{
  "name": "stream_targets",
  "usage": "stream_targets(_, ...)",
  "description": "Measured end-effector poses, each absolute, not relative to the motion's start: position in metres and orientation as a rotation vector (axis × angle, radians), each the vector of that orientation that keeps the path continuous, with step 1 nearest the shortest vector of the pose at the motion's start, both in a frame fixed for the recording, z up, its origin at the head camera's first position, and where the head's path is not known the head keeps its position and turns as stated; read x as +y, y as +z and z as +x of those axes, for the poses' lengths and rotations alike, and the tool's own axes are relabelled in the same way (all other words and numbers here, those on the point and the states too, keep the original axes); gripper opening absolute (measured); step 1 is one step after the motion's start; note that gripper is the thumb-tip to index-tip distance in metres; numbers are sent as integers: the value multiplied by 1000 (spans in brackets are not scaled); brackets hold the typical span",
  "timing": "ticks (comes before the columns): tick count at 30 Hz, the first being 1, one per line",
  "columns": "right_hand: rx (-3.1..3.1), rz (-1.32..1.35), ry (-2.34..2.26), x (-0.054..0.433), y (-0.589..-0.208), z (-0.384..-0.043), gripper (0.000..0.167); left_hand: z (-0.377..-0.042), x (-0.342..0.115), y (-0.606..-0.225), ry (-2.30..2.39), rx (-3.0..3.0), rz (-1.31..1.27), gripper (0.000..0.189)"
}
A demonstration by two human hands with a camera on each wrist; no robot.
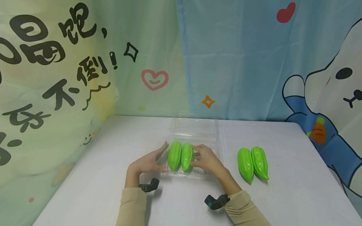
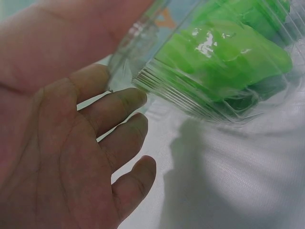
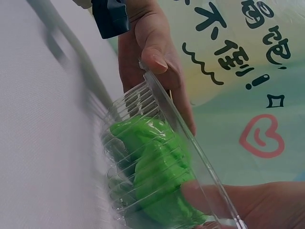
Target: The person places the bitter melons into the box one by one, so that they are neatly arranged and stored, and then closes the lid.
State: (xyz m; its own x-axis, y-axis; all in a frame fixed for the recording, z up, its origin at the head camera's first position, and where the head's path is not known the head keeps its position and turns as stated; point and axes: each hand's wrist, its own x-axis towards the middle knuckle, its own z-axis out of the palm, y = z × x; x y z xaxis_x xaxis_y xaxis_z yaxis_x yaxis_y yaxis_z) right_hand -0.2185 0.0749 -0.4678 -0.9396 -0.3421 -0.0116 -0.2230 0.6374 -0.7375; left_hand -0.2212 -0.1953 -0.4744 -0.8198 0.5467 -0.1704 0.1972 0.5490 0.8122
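Two glossy green star fruit lie side by side in a clear plastic clamshell box: a left star fruit [image 1: 174, 156] and a right star fruit [image 1: 187, 157]. Its lid [image 1: 195, 127] is raised behind it. My left hand [image 1: 148, 161] is spread along the box's left side, thumb near the front corner. In the left wrist view its fingers [image 2: 121, 143] are fairly straight beside the ribbed box wall [image 2: 167, 90]. My right hand [image 1: 207, 160] pinches the right star fruit, fingers at the far end and thumb [image 3: 195, 191] toward the near end.
Two more star fruit [image 1: 252, 164] lie together on the white table [image 1: 288, 188] to the right of the box. A printed curtain [image 1: 226, 62] hangs behind the table and along its left side. Black cameras [image 1: 216, 201] sit on both wrists.
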Motion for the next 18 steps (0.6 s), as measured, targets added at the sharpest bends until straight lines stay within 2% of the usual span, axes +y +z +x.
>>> stream_targets(11, 2729, -485, -1167, 83, -452, -216, 76, -218, -195, -468, 1185, 2381, 631, 111)
stream_targets(18, 2700, -631, -1196, 103, -435, -211, 73, -221, -196, -475, 1167, 2395, 619, 111)
